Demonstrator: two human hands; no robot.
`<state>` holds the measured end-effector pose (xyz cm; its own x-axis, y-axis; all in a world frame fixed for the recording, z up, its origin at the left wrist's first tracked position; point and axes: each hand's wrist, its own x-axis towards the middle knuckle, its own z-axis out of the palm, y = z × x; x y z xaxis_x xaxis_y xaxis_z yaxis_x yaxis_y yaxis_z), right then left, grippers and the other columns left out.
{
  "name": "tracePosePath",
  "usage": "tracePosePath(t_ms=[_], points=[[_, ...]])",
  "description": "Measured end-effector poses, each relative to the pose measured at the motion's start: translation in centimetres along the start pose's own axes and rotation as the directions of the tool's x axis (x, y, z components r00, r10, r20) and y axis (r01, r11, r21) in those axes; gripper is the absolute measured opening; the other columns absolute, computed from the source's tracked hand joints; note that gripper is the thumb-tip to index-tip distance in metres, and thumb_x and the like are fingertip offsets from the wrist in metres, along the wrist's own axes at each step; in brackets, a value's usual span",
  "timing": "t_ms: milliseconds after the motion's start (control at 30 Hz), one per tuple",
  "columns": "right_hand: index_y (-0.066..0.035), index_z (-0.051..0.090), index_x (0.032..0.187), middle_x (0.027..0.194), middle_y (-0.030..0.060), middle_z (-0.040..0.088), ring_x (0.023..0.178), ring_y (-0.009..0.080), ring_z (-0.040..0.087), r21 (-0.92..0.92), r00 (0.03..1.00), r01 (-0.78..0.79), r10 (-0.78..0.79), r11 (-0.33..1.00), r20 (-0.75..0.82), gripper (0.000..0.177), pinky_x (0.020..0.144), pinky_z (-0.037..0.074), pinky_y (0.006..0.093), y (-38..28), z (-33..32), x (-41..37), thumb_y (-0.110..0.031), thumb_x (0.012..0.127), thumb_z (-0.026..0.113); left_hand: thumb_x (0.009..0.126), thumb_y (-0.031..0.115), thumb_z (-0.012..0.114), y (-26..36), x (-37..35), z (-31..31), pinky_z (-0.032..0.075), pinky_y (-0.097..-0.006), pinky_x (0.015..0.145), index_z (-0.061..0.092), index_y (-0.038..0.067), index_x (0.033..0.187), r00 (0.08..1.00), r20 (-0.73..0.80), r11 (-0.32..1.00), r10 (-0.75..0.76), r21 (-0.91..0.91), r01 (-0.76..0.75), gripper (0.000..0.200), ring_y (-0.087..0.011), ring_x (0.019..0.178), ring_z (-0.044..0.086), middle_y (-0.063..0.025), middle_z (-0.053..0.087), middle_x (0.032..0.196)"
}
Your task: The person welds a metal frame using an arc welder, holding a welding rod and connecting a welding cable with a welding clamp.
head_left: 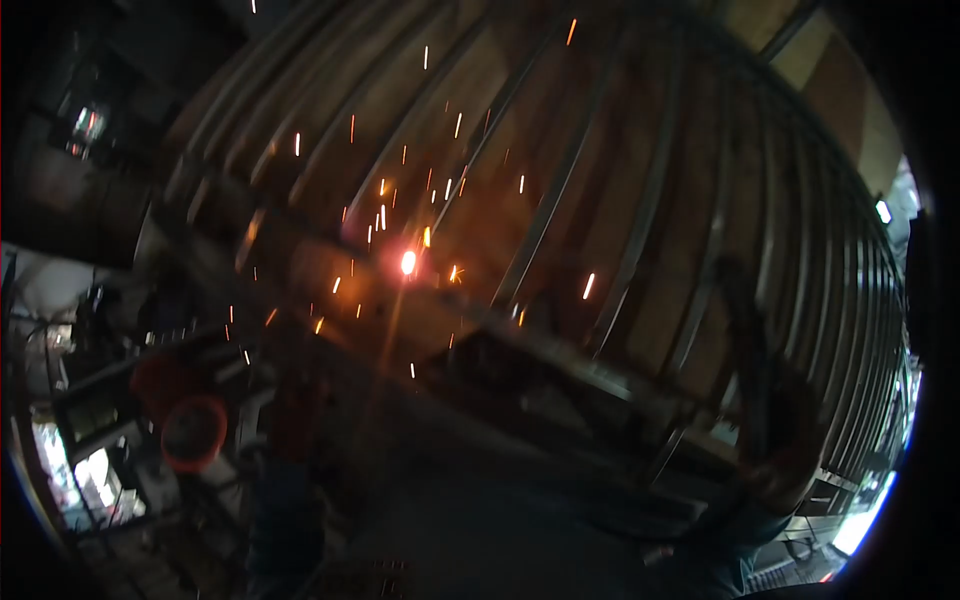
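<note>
A small, intensely bright welding spot (408, 262) glows at the lower end of a row of metal bars (560, 190), throwing sparks upward and to both sides. Below and left of it, my left hand (298, 405) is a dim reddish shape above a teal sleeve (285, 515); its fingers are lost in the dark. On the right, my right hand (748, 345) appears as a dark shape close to the bars, with the forearm (790, 440) below it. Whether either hand holds anything is too dark to make out.
The bars form a wide barred frame across the upper view, bowed by the lens. A rail (560, 350) crosses their lower ends. An orange-red round object (194, 432) stands at lower left. Bright openings (95, 475) show behind it, with another bright area (865, 515) at far right.
</note>
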<state>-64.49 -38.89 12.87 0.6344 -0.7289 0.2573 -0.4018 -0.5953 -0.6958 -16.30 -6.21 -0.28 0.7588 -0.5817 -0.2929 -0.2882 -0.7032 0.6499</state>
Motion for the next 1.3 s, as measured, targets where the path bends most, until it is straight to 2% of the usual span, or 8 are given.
tracePosePath(t_ms=[100, 467, 700, 833, 967, 1067, 1233, 1300], points=[[0.008, 0.047, 0.142, 0.123, 0.0240, 0.064, 0.114, 0.0304, 0.064, 0.321, 0.995, -0.101, 0.098, 0.942, 0.026, 0.106, 0.097, 0.050, 0.0393, -0.7, -1.3, 0.7, -0.059, 0.070, 0.087, 0.097, 0.030, 0.062, 0.5, 0.7, 0.0, 0.053, -0.0426, 0.078, 0.059, 0.001, 0.121, 0.996, 0.035, 0.996, 0.086, 0.037, -0.087, 0.038, -0.0275, 0.088, 0.067, -0.0121, 0.068, 0.093], [0.009, 0.044, 0.145, 0.128, 0.0202, 0.061, 0.114, 0.0254, 0.061, 0.222, 0.951, -0.303, 0.309, 0.927, 0.005, 0.110, 0.097, 0.048, 0.0372, -2.4, -4.7, -3.2, -0.062, 0.071, 0.085, 0.096, 0.034, 0.065, 2.6, 0.2, -0.5, 0.050, -0.0382, 0.084, 0.055, 0.000, 0.127, 0.993, 0.105, 0.980, 0.043, -0.198, -0.021, 0.047, -0.0205, 0.091, 0.061, -0.0107, 0.065, 0.103], [0.004, 0.042, 0.147, 0.106, 0.0077, 0.063, 0.062, 0.0050, 0.054, 0.402, 0.955, -0.230, 0.285, 0.886, -0.081, 0.115, 0.055, 0.041, 0.0193, 0.0, -1.3, -2.8, -0.065, 0.067, 0.086, 0.095, 0.039, 0.069, -0.6, 1.0, 0.5, 0.049, -0.0422, 0.090, 0.058, 0.001, 0.128, 0.970, 0.054, 0.971, 0.236, -0.056, -0.233, 0.052, -0.0239, 0.100, 0.062, -0.0119, 0.067, 0.108], [0.004, 0.037, 0.150, 0.098, 0.0079, 0.064, 0.056, 0.0058, 0.050, 0.466, 0.975, -0.141, 0.205, 0.874, -0.088, 0.102, 0.051, 0.036, 0.0209, -2.0, 4.9, 1.8, -0.065, 0.082, 0.069, 0.093, 0.043, 0.071, 0.8, 0.5, 1.2, 0.049, -0.0416, 0.094, 0.056, -0.001, 0.133, 0.996, 0.056, 0.922, 0.071, -0.385, -0.044, 0.062, -0.0245, 0.107, 0.063, -0.0156, 0.067, 0.117], [0.004, 0.037, 0.150, 0.103, 0.0101, 0.067, 0.074, 0.0090, 0.058, 0.646, 0.984, -0.172, 0.153, 0.743, 0.086, 0.101, 0.065, 0.047, 0.0253, -6.2, 8.6, 6.2, -0.060, 0.081, 0.076, 0.096, 0.043, 0.067, 2.8, 0.1, 0.0, 0.054, -0.0382, 0.084, 0.048, -0.004, 0.139, 0.998, 0.058, 0.973, 0.025, -0.230, -0.011, 0.066, -0.0184, 0.095, 0.066, -0.0148, 0.069, 0.110], [-0.012, 0.041, 0.152, 0.126, 0.0068, 0.063, 0.108, 0.0164, 0.059, 0.384, 0.973, -0.102, 0.011, 0.918, 0.233, 0.071, 0.094, 0.049, 0.0292, -7.1, 10.2, 8.5, -0.031, 0.092, 0.074, 0.097, 0.042, 0.066, 0.5, 0.2, 0.5, 0.054, -0.0375, 0.082, 0.045, -0.003, 0.143, 0.999, -0.012, 0.971, 0.048, -0.235, -0.050, 0.068, -0.0180, 0.093, 0.067, -0.0142, 0.069, 0.106], [0.003, 0.047, 0.144, 0.117, 0.0083, 0.063, 0.102, 0.0164, 0.059, 0.457, 0.972, 0.104, -0.188, 0.883, 0.142, 0.065, 0.092, 0.047, 0.0310, -12.4, 15.2, 11.9, -0.021, 0.090, 0.076, 0.098, 0.041, 0.064, -3.0, 2.4, -0.4, 0.053, -0.0376, 0.083, 0.043, -0.004, 0.146, 0.992, -0.112, 0.970, 0.055, -0.231, -0.080, 0.068, -0.0214, 0.095, 0.066, -0.0155, 0.069, 0.106], [0.003, 0.045, 0.145, 0.126, 0.0194, 0.062, 0.108, 0.0233, 0.064, 0.672, 0.984, -0.104, -0.021, 0.733, 0.175, 0.086, 0.099, 0.048, 0.0361, -14.5, 17.8, 12.2, -0.036, 0.080, 0.085, 0.098, 0.041, 0.063, -1.9, 2.7, -2.2, 0.049, -0.0411, 0.092, 0.043, -0.006, 0.145, 0.991, -0.132, 0.963, 0.023, -0.264, -0.057, 0.069, -0.0317, 0.109, 0.063, -0.0225, 0.065, 0.118]])
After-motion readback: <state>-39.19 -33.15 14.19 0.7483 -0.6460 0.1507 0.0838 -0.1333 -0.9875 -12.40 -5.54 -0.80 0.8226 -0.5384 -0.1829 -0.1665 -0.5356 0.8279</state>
